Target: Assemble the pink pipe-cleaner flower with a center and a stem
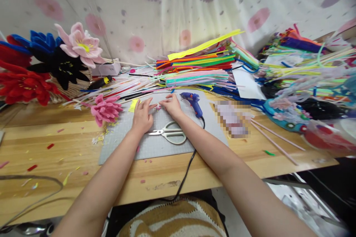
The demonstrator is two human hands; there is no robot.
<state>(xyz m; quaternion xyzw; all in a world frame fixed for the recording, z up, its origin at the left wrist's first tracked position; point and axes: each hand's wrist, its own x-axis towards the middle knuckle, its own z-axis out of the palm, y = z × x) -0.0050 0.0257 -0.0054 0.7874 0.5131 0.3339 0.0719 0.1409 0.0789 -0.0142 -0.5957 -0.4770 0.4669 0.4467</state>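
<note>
Over the grey cutting mat (164,152), my left hand (142,116) has its fingers stretched and apart, with nothing plainly in them. My right hand (172,106) has its fingers drawn together at a small pink and white flower-like piece (158,107), which lies between the two hands. Its exact form is too small to make out. White-handled scissors (174,133) rest below the hands, partly under my right forearm. A blue glue gun (194,103) lies to the right of my right hand. Beside my left hand is a yellow piece (134,105).
A pink pipe-cleaner flower (105,110) lies left of the mat; larger flowers (80,44) stand behind it. Bundles of coloured pipe cleaners (197,63) line the back. The glue gun's black cord (185,174) runs over the front edge. Scraps (32,168) dot the table.
</note>
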